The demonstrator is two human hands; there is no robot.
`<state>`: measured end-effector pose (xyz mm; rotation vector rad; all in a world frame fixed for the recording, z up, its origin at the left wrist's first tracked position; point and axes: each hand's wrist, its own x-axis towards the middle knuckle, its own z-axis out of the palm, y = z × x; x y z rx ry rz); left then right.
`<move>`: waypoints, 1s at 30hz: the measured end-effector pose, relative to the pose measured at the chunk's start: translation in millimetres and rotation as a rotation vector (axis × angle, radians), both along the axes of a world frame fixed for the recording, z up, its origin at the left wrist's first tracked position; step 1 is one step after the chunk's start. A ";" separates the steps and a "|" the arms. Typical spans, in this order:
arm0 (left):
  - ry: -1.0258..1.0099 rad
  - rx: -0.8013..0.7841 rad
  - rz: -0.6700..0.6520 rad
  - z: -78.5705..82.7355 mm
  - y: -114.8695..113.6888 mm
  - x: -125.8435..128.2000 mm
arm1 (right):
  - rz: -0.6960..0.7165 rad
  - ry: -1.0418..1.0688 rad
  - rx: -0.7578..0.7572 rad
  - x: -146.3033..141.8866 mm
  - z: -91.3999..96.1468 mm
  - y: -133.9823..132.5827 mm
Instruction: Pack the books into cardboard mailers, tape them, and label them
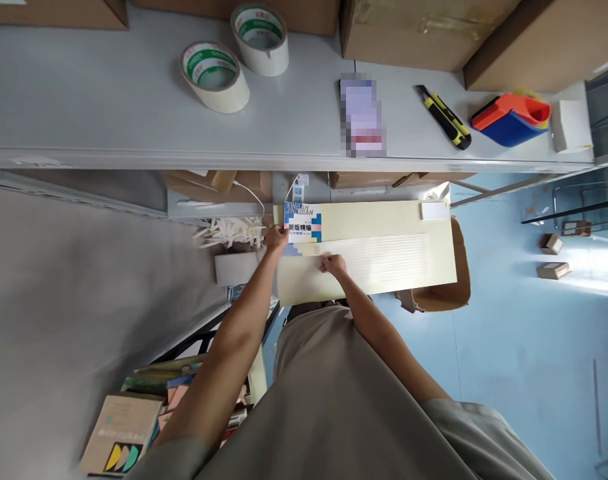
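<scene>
Head view: left hand (275, 238) pinching the blue-and-white booklet (304, 228) at the pale board's (379, 219) far left corner; right hand (336, 265) curled at the lined sheet (384, 260), grip unclear.

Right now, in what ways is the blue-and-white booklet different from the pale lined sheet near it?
The booklet has blue blocks and bold printed characters; the lined sheet shows only thin, faint lines. The booklet is compact, while the lined sheet is much longer. The left hand is at the booklet's left edge; the right hand is by the lined sheet's left end. Both lie over the pale yellow board.
</scene>
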<state>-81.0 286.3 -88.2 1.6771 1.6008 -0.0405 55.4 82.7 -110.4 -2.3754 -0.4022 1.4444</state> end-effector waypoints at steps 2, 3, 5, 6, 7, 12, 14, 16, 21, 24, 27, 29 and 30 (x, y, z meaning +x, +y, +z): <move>-0.014 0.004 -0.017 8.3 8.7 3.5 | -0.007 0.001 0.005 -0.8 2.4 -0.4; -0.025 0.023 -0.021 14.1 11.4 6.5 | -0.009 0.009 0.009 -0.6 3.2 -0.3; -0.085 0.128 -0.038 29.2 12.5 14.4 | -0.012 0.044 0.023 1.0 4.4 0.7; -0.131 0.205 -0.058 38.7 10.3 19.2 | -0.014 0.072 0.032 2.4 4.8 1.6; -0.183 0.289 -0.089 49.5 6.3 24.3 | -0.015 0.110 0.044 4.3 5.2 2.2; -0.385 0.486 -0.256 109.0 -41.4 52.0 | -0.049 0.391 0.155 29.8 10.6 -11.5; -0.447 0.448 -0.215 121.4 -70.8 62.7 | -0.076 0.479 0.207 52.7 14.7 -31.3; -0.521 0.327 -0.125 119.5 -105.2 74.3 | -0.133 0.547 0.263 83.9 20.0 -58.7; -0.662 -0.228 0.157 66.3 -211.3 119.8 | -0.290 0.638 0.375 180.2 38.1 -144.4; -0.587 -0.406 0.261 30.7 -271.5 156.6 | -0.310 0.573 0.435 227.9 47.2 -196.3; -0.491 -0.430 0.273 6.9 -309.1 190.9 | -0.314 0.413 0.413 257.5 48.4 -235.3; -0.455 -0.416 0.260 -3.3 -319.5 209.8 | -0.341 0.360 0.395 270.3 44.2 -250.0; -0.438 -0.403 0.253 -7.3 -321.0 217.8 | -0.352 0.347 0.406 275.7 40.9 -253.9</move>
